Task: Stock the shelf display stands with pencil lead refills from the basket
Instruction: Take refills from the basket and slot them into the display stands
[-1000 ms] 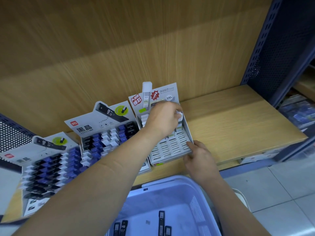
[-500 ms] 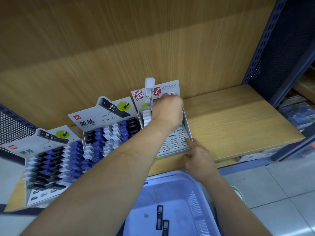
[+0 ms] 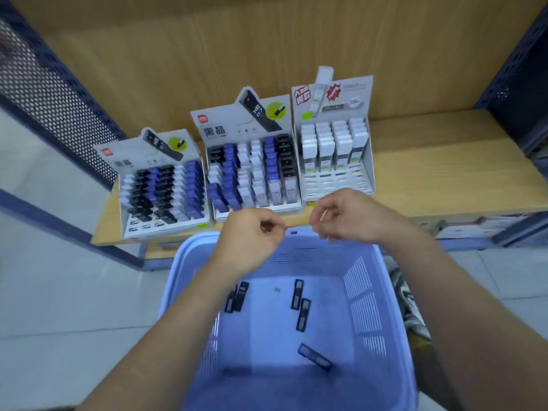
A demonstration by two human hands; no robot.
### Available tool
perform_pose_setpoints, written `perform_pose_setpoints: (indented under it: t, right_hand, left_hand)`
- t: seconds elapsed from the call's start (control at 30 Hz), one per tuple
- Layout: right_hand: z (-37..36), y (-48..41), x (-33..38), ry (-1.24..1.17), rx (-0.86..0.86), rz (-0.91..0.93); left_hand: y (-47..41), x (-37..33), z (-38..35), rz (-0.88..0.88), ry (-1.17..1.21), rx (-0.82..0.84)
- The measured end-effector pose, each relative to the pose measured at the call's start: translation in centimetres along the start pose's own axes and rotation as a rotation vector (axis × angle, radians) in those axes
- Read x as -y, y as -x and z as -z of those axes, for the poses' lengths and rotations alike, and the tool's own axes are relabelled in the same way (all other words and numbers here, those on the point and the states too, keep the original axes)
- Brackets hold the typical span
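Three cardboard display stands sit side by side on the wooden shelf (image 3: 444, 173). The left stand (image 3: 160, 185) and the middle stand (image 3: 246, 161) hold black, blue and white refill cases. In the right stand (image 3: 335, 149) white cases fill the back rows, and its front slots are bare. Below the shelf is a light blue basket (image 3: 364, 292) with several dark refill cases (image 3: 297, 293) lying loose on its floor. My left hand (image 3: 252, 235) and my right hand (image 3: 347, 216) hover over the basket's far rim, fingers loosely curled, holding nothing that I can see.
Dark blue perforated shelf uprights stand at the left (image 3: 44, 93) and at the right (image 3: 519, 84). A wooden back panel rises behind the stands. The shelf to the right of the white stand is bare wood. Grey floor tiles surround the basket.
My left hand has pulled back from the white stand's rows, and my right hand has let go of that stand's front corner. Both now hang over the basket. My view has tipped downward.
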State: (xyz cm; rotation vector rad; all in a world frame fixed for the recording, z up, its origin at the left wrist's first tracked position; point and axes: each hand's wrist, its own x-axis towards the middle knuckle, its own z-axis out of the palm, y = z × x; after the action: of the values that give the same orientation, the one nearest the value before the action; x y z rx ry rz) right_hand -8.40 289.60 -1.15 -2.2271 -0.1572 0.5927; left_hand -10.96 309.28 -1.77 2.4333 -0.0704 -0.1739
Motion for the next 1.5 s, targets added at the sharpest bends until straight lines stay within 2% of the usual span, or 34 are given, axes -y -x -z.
perform_pose_setpoints:
  t: [0.1,0.2,0.27,0.37,0.5,0.57,0.7,0.77,0.9,0.97,1.07,1.17,1.23,1.3,1.4,1.5]
  right_hand:
    - [-5.0,-0.3,-0.6,0.161,0.187,-0.049]
    - [-10.3,-0.6,-4.2,0.227,0.262,-0.162]
    - [-13.0,-0.5,-7.0,0.183,0.255,-0.258]
    - [-15.7,-0.5,-10.7,0.098,0.143,-0.353]
    - [-17.6,-1.6,-14.3,-0.07,0.064,-0.493]
    - [-18.4,-2.6,-15.7,-0.121,0.006,-0.527]
    - [-20.3,-4.5,-16.7,-0.188,-0.068,-0.619]
    - [-21.1,-5.1,-16.4,-0.081,-0.079,-0.643]
    - [-23.0,-5.2,-14.7,0.066,-0.03,-0.647]
    - [-24.3,-5.2,-14.0,0.095,-0.038,-0.628]
    - [-25.5,-5.3,-13.6,0.205,-0.039,-0.599]
    - [-25.5,-5.1,-14.1,0.363,-0.068,-0.484]
    - [-25.2,-5.1,-14.6,0.529,-0.129,-0.304]
    - [-24.9,-5.5,-15.1,0.584,-0.107,-0.18]
    - [-24.5,-6.0,-15.4,0.615,0.058,-0.129]
    - [-24.2,-6.6,-15.5,0.662,0.086,-0.141]
  left_hand:
    - [2.2,4.8,-1.5,0.071,-0.143,0.211]
    - [4.2,8.0,-4.9,-0.012,-0.272,0.454]
    - [5.1,9.6,-8.0,-0.125,-0.355,0.589]
    - [5.8,11.6,-13.4,-0.314,-0.489,0.764]
    - [6.2,13.1,-19.3,-0.512,-0.673,0.906]
    - [6.4,13.8,-21.1,-0.608,-0.742,0.886]
    - [6.1,16.4,-22.2,-0.546,-0.659,0.822]
    - [5.3,17.7,-20.5,-0.386,-0.636,0.809]
    - [3.8,20.9,-16.0,-0.01,-0.693,0.601]
    - [3.3,21.8,-14.9,0.096,-0.73,0.521]
    - [2.9,22.8,-15.0,0.166,-0.776,0.367]
    - [2.7,22.9,-16.0,0.263,-0.726,0.264]
    - [2.5,22.5,-16.7,0.342,-0.632,0.228]
    - [2.1,22.1,-17.2,0.361,-0.57,0.19]
    - [2.1,21.3,-17.4,0.372,-0.396,0.175]
    - [2.4,21.0,-17.4,0.479,-0.297,0.138]
